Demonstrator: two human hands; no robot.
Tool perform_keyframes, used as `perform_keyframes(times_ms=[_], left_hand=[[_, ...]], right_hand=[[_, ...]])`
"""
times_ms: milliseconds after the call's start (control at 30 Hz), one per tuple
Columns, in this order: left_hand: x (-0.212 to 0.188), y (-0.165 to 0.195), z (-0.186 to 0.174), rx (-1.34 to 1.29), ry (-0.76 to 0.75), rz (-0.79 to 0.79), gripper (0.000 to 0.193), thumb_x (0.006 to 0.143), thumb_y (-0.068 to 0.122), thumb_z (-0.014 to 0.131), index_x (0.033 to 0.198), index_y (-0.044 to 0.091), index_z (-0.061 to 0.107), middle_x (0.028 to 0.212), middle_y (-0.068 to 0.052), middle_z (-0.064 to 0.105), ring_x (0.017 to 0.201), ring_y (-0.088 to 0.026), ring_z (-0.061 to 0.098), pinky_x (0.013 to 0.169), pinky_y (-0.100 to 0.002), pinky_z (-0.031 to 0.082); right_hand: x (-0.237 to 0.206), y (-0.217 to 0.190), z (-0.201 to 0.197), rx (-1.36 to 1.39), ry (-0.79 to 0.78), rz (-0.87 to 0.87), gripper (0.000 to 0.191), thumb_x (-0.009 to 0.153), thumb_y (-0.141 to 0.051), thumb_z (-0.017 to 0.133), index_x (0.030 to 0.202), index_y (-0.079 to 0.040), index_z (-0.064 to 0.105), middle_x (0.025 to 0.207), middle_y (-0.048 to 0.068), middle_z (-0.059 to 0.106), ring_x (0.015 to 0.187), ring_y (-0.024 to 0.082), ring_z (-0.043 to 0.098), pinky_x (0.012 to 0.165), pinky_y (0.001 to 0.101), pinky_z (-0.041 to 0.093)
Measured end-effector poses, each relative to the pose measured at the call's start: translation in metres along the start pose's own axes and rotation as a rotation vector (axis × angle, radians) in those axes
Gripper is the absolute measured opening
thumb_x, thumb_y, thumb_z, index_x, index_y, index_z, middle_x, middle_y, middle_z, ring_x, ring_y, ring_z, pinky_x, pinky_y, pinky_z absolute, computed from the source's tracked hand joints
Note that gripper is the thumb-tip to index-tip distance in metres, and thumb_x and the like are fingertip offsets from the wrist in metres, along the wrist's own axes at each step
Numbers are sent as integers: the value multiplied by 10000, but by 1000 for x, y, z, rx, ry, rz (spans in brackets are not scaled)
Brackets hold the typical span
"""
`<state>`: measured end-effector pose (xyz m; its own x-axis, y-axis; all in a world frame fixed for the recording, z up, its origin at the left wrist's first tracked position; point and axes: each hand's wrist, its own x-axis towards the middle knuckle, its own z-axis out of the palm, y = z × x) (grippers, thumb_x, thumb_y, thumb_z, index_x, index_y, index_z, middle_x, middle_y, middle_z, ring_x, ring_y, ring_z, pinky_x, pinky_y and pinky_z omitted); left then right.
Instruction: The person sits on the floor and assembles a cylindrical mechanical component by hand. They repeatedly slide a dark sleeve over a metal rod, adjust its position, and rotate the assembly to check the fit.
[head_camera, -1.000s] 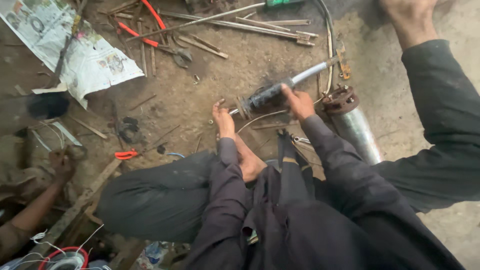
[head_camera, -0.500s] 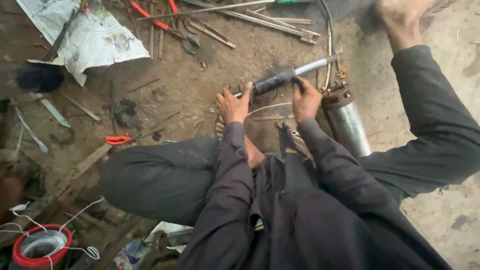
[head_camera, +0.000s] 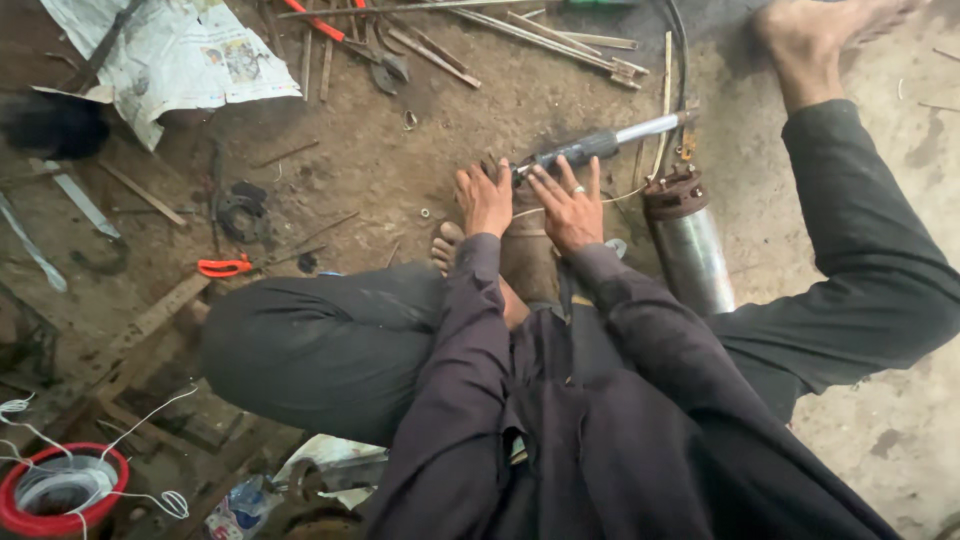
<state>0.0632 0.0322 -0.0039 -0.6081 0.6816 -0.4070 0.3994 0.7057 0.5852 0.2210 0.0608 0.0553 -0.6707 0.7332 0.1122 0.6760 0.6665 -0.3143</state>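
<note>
Dusty brown earth makes up the floor (head_camera: 400, 170), on which a crumpled newspaper sheet (head_camera: 180, 55) is spread at the upper left and thin metal rods (head_camera: 520, 25) are scattered along the top. A smooth, shiny steel cylinder (head_camera: 690, 245) with a rusty flanged cap is laid just right of the hands, and a slim shaft (head_camera: 600, 143), dark at one end and bright metal at the other, is set on the ground just beyond the fingertips. The left hand (head_camera: 485, 200) and the ringed right hand (head_camera: 568, 205) are spread flat, fingers splayed, at the shaft's dark end, nothing being pinched.
</note>
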Motion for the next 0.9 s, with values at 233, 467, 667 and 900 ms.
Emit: perform_keyframes(times_ms=[233, 467, 667, 900], left_hand=[[3, -14, 15, -28, -17, 15, 731, 986, 551, 524, 1334, -91, 543, 1358, -346, 553, 1308, -486, 515, 1110, -520, 410], [6, -12, 16, 64, 40, 82, 813, 1047, 591, 482, 1387, -148, 468, 1413, -398, 474, 1347, -520, 457, 1117, -542, 339], [1, -1, 0, -43, -121, -122, 782, 985, 641, 398, 1440, 9, 475, 1404, -315, 524, 1294, -497, 498, 1093, -531, 381], [15, -21, 3, -312, 6, -262, 659, 1035, 574, 397, 1240, 12, 672, 1253, -280, 673, 1210, -443, 611, 1023, -494, 461]], right_hand=[[-5, 51, 2, 3, 247, 444, 469, 946, -13, 642, 1399, -131, 672, 1400, 83, 675, 1440, 311, 514, 1250, 603, 212], [-13, 32, 16, -103, 38, -14, 518, 844, -17, 635, 1347, -114, 713, 1397, 77, 702, 1419, 303, 515, 1227, 634, 170], [-10, 47, -6, -203, 145, 254, 378, 945, -73, 666, 1318, -117, 717, 1403, 46, 676, 1461, 304, 463, 1229, 643, 205], [2, 33, 19, 391, 223, 800, 187, 979, -203, 759, 1132, -98, 735, 1148, 156, 708, 1152, 297, 632, 994, 480, 538]])
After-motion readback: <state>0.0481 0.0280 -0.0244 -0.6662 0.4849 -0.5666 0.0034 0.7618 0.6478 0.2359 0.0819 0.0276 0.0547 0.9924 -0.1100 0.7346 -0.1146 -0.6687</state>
